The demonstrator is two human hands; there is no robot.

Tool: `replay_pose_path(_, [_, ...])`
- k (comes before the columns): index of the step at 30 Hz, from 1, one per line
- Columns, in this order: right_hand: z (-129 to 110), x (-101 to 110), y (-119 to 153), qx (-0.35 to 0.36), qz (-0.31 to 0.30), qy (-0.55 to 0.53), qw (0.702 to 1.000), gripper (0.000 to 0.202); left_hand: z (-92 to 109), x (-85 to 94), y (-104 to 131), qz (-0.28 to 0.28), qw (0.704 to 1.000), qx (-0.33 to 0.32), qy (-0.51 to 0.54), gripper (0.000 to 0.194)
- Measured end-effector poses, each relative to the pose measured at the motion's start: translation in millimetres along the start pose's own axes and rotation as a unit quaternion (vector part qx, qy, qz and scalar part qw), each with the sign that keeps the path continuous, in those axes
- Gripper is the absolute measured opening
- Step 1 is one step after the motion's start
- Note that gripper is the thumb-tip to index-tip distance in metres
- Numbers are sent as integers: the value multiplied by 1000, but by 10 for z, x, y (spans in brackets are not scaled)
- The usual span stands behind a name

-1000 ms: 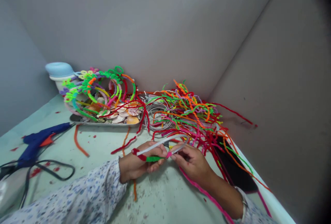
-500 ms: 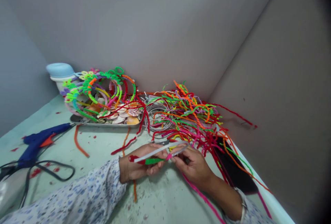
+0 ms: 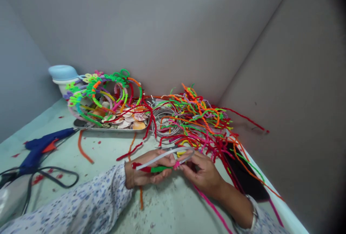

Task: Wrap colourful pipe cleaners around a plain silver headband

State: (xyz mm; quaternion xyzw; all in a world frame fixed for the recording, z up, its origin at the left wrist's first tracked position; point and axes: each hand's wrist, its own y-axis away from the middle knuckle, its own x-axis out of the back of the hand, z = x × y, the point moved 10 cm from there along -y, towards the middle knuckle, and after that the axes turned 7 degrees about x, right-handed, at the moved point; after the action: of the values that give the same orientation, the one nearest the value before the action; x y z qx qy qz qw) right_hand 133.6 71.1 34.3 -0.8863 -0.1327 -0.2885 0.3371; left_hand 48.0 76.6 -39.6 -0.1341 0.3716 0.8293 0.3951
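A thin pale headband [image 3: 159,157] curves between my two hands over the table. One leg of it is wrapped in red, then green, then a short pink stretch. My left hand [image 3: 152,162] pinches it around the green and pink part. Fingers of my right hand [image 3: 198,169] are closed on a pink pipe cleaner [image 3: 212,207] at the point where it meets the band. The loose end of that pipe cleaner trails below my right wrist toward the front edge of the view. My fingertips partly hide the wrapped spot.
A blue glue gun [image 3: 40,147] with a dark cord lies at left. Behind, a metal tray [image 3: 108,130] holds shells under several wrapped headbands [image 3: 119,79], beside a blue-lidded container [image 3: 63,73]. Bare headbands [image 3: 164,120] and heaped pipe cleaners [image 3: 202,108] lie right, near a black flat object [image 3: 248,176].
The pink wrap beside the green part looks slightly wider. The headband has tilted and shifted a little to the left in my hands, which stay in nearly the same place.
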Motion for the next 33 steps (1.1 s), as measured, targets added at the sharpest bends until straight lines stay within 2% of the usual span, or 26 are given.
replay_pose_path(8, [-39,-4,-18,14,-9,-23,1000,25,5,-40,50,-5,1000,13,0,13])
replay_pose_path(17, [-33,-4,15,8,-23,-13,1000,23,-36,-67,17,-40,999,19,2,9])
replay_pose_path(22, [43,25,-14,-9,-9,-58,998,20,-29,-7,6,-5,1000,-3,-9,14])
replay_pose_path(26, [306,110,19,-117,54,-153,980,15,94,-19,50,21,998,-49,19,16])
replay_pose_path(29, [535,214,104,-194,133,-228,945,17,243,44,97,64,992,-104,41,17])
replay_pose_path(31, [655,299,160,-222,193,-277,915,21,366,100,141,93,982,-162,31,18])
replay_pose_path(33, [696,435,193,-210,259,-297,895,22,451,162,188,129,969,-212,5,18])
